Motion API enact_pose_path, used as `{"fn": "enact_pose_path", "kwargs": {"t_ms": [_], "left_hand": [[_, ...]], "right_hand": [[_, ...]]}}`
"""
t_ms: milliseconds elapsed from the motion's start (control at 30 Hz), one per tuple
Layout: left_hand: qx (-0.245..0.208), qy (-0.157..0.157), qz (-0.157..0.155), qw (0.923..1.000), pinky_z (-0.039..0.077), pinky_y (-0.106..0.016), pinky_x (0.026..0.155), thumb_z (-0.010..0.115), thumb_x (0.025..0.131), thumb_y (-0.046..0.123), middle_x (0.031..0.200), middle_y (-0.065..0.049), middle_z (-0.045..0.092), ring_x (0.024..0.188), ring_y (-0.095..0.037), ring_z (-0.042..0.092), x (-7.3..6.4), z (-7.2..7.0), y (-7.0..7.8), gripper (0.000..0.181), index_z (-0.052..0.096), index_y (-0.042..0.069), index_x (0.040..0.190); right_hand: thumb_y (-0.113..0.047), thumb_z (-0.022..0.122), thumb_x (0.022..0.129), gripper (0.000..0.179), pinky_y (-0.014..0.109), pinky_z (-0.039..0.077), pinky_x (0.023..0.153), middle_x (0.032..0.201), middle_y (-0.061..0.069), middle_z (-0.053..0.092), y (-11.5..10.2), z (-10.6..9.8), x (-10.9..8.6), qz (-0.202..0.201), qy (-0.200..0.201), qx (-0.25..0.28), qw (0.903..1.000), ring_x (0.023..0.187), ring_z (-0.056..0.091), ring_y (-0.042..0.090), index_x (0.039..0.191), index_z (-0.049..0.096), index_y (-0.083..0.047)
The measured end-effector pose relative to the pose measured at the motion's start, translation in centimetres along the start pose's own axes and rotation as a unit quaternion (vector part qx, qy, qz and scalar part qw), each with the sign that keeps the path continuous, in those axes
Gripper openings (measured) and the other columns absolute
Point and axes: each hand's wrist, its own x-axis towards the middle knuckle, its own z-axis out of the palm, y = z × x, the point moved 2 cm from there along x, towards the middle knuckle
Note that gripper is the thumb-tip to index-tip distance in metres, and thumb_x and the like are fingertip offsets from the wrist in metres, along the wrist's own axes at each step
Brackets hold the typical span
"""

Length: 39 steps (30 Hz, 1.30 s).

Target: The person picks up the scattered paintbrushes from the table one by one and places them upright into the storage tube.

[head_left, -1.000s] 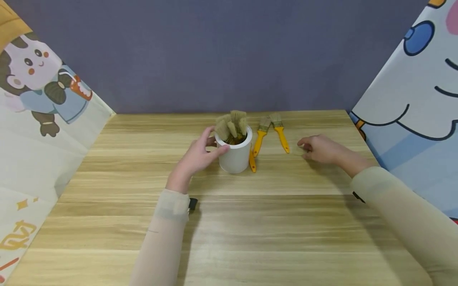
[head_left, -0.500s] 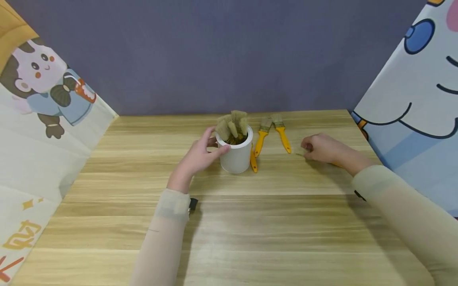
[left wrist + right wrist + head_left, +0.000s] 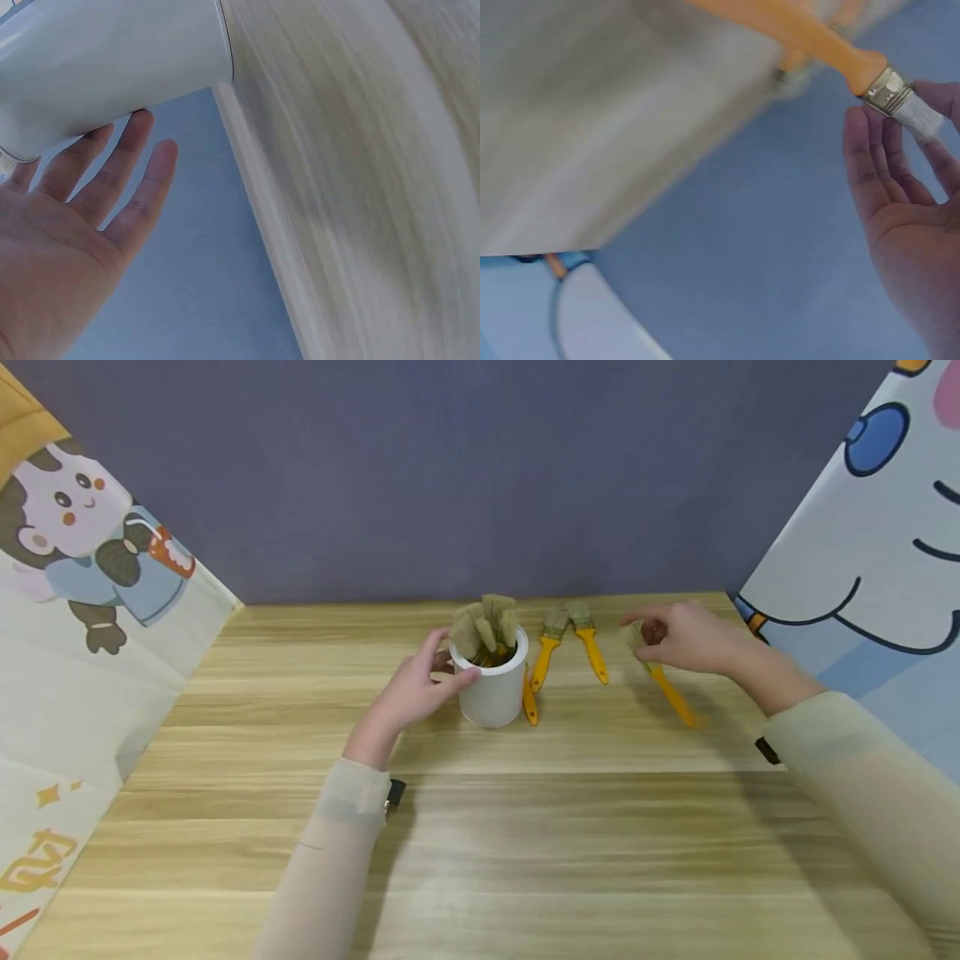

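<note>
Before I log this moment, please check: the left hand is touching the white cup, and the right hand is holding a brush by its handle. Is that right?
Not the handle: the right wrist view shows the right hand holding the brush by its bristles. The left hand touches the white cup.

The pot (image 3: 491,700) partly hides one brush (image 3: 530,706); the held brush (image 3: 671,693) has a blurred handle end, cut off in the right wrist view.
</note>
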Motion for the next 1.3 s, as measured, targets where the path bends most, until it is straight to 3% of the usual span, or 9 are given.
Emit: {"fn": "enact_pose_path", "kwargs": {"t_ms": [167, 267, 467, 600, 700, 800, 967, 1133, 1300], "left_hand": [[-0.005, -0.002, 0.008, 1.0, 0.057, -0.051, 0.11, 0.074, 0.1, 0.048, 0.154, -0.02, 0.06, 0.139, -0.033, 0.062, 0.1, 0.0, 0.1, 0.083, 0.03, 0.021, 0.165], [-0.011, -0.001, 0.011, 0.9999, 0.055, -0.052, 0.111, 0.075, 0.099, 0.047, 0.153, -0.019, 0.06, 0.138, -0.032, 0.062, 0.1, -0.1, 0.1, 0.082, 0.033, 0.02, 0.163], [-0.012, -0.001, 0.01, 0.9999, 0.049, -0.059, 0.117, 0.076, 0.097, 0.05, 0.154, -0.016, 0.06, 0.142, -0.033, 0.059, -0.2, 0.0, 0.1, 0.08, 0.036, 0.021, 0.16], [-0.029, 0.005, 0.004, 0.9996, 0.047, -0.061, 0.119, 0.078, 0.095, 0.053, 0.157, -0.017, 0.057, 0.146, -0.033, 0.056, -0.2, 0.1, 0.2, 0.081, 0.038, 0.023, 0.159], [-0.041, 0.009, 0.005, 0.9991, 0.046, -0.059, 0.12, 0.079, 0.094, 0.05, 0.157, -0.017, 0.057, 0.146, -0.032, 0.057, -0.1, 0.2, 0.2, 0.081, 0.038, 0.021, 0.157], [-0.053, 0.01, 0.002, 0.9986, 0.046, -0.057, 0.121, 0.08, 0.094, 0.049, 0.156, -0.017, 0.058, 0.146, -0.031, 0.057, 0.1, 0.2, 0.2, 0.082, 0.037, 0.02, 0.158], [-0.077, 0.003, -0.002, 0.997, 0.049, -0.055, 0.119, 0.081, 0.094, 0.046, 0.154, -0.016, 0.059, 0.145, -0.029, 0.058, 0.1, 0.2, 0.2, 0.083, 0.035, 0.018, 0.158], [-0.088, 0.001, -0.004, 0.9961, 0.052, -0.052, 0.116, 0.081, 0.094, 0.049, 0.153, -0.013, 0.061, 0.143, -0.026, 0.06, 0.4, 0.3, 0.1, 0.082, 0.037, 0.021, 0.158], [-0.077, 0.003, -0.006, 0.997, 0.051, -0.053, 0.117, 0.08, 0.094, 0.053, 0.153, -0.011, 0.061, 0.143, -0.025, 0.059, 0.2, 0.1, 0.1, 0.083, 0.036, 0.024, 0.158]], "right_hand": [[-0.02, 0.076, 0.098, 0.046, 0.027, 0.055, 0.07, 0.106, 0.006, 0.073, -3.9, -4.2, -0.6, -0.017, 0.085, 0.012, 0.9961, 0.09, 0.071, 0.016, 0.143, 0.065, -0.019], [-0.022, 0.078, 0.098, 0.047, 0.016, 0.052, 0.072, 0.11, 0.005, 0.072, -6.9, -6.3, -1.1, -0.037, 0.147, 0.042, 0.9876, 0.089, 0.07, 0.004, 0.143, 0.066, -0.024], [-0.017, 0.081, 0.096, 0.048, 0.007, 0.051, 0.079, 0.105, -0.002, 0.068, -13.6, -8.3, -2.1, -0.094, 0.245, 0.122, 0.9572, 0.088, 0.068, -0.006, 0.141, 0.068, -0.025], [-0.014, 0.081, 0.095, 0.043, 0.01, 0.053, 0.081, 0.102, -0.002, 0.065, -17.2, -9.0, -1.8, -0.142, 0.298, 0.132, 0.9346, 0.086, 0.069, -0.005, 0.136, 0.071, -0.021], [-0.015, 0.08, 0.096, 0.04, 0.011, 0.055, 0.082, 0.102, 0.0, 0.066, -18.7, -9.1, -0.8, -0.155, 0.312, 0.136, 0.9272, 0.083, 0.07, -0.006, 0.135, 0.072, -0.019], [-0.017, 0.078, 0.097, 0.04, 0.013, 0.057, 0.082, 0.102, 0.003, 0.068, -19.4, -8.7, 0.5, -0.158, 0.31, 0.136, 0.9277, 0.085, 0.074, 0.0, 0.136, 0.07, -0.018], [-0.018, 0.075, 0.1, 0.042, 0.026, 0.062, 0.082, 0.104, 0.008, 0.074, -19.5, -6.4, 2.5, -0.168, 0.281, 0.104, 0.9392, 0.088, 0.077, 0.016, 0.141, 0.066, -0.013], [-0.02, 0.074, 0.101, 0.042, 0.035, 0.064, 0.083, 0.104, 0.007, 0.074, -19.4, -4.1, 3.8, -0.155, 0.244, 0.091, 0.953, 0.089, 0.075, 0.018, 0.142, 0.065, -0.014], [-0.02, 0.074, 0.101, 0.041, 0.036, 0.064, 0.085, 0.107, 0.008, 0.074, -19.3, -2.6, 4.5, -0.153, 0.229, 0.069, 0.9588, 0.093, 0.075, 0.02, 0.14, 0.065, -0.013]]}}
